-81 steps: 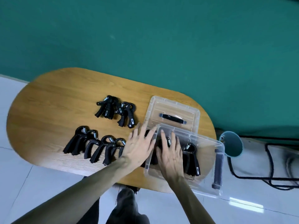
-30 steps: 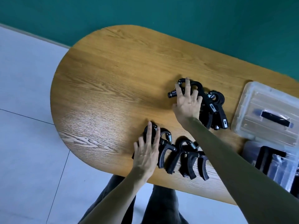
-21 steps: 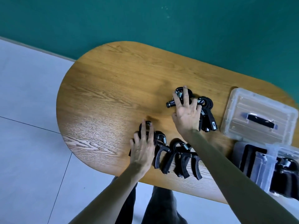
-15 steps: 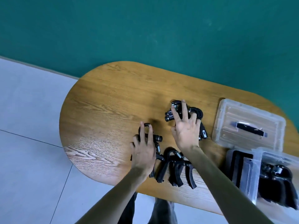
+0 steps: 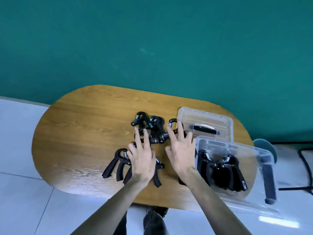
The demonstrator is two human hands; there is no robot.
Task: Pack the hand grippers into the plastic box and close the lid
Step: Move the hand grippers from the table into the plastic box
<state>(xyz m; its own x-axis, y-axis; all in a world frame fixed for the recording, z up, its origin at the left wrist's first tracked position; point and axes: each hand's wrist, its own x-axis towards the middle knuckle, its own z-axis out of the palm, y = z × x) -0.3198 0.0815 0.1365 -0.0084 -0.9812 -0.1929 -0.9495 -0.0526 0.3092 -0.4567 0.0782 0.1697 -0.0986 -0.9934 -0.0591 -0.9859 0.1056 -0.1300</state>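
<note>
Black hand grippers lie on the oval wooden table: a tangled far pile and a near row. My left hand hovers over the near row with its fingers around one hand gripper. My right hand grips another hand gripper, just left of the clear plastic box. Several grippers sit in that box. Its clear lid, with a black handle, lies flat behind it.
The box overhangs the table's front right edge. A round teal object and black cables are on the white tiled floor at the right. A teal wall runs behind the table. My legs show below the front edge.
Both hands have moved right, toward the box, each with a hand gripper lifted from its group. The camera has swung right and up, so the whole box is in view.
</note>
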